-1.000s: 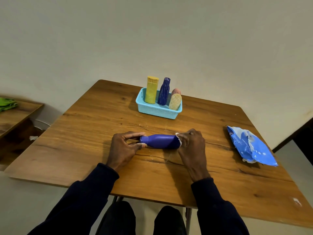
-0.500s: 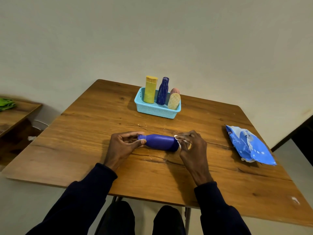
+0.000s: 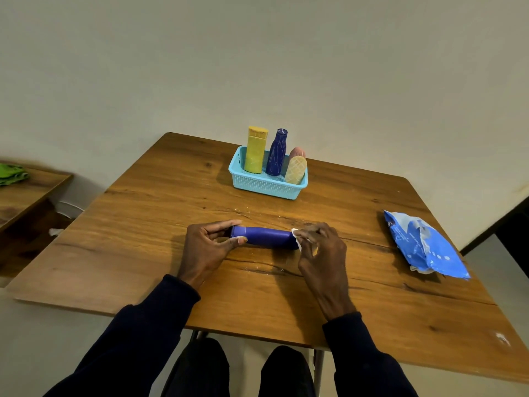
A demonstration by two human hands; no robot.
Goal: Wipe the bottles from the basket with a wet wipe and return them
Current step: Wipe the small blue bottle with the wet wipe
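Green cloth (image 3: 11, 173) lies bunched on a side table (image 3: 28, 193) at the far left, partly cut off at the edge of view. On the main wooden table (image 3: 143, 224), the left hand (image 3: 206, 247) reaches in from a dark sleeve. Its back is turned up, with the thumb and forefinger closed in a pinch on the narrow cap end of a blue bottle (image 3: 267, 237); the other fingers are tucked under and hard to see. The bottle lies on its side across the table, cap to the left and base to the right, spanning the gap between the two hands.

Behind it, toward the wall, a light blue basket (image 3: 266, 186) holds four more. A yellow bottle (image 3: 255, 151) and a navy bottle (image 3: 276, 153) stand upright, and a cream bottle (image 3: 295, 170) leans in the right corner with a pink bottle (image 3: 297, 152) half hidden behind it.

At the lying bottle's base, a white wipe (image 3: 297, 239) shows only as a small corner, the rest covered by fingers. The right hand (image 3: 323, 253) has its fingers curled round that wipe, holding it against the bottle's base end, wrist angled in from the right sleeve.

Well apart to the right, a crumpled blue pack (image 3: 423, 247) rests near the table's edge.
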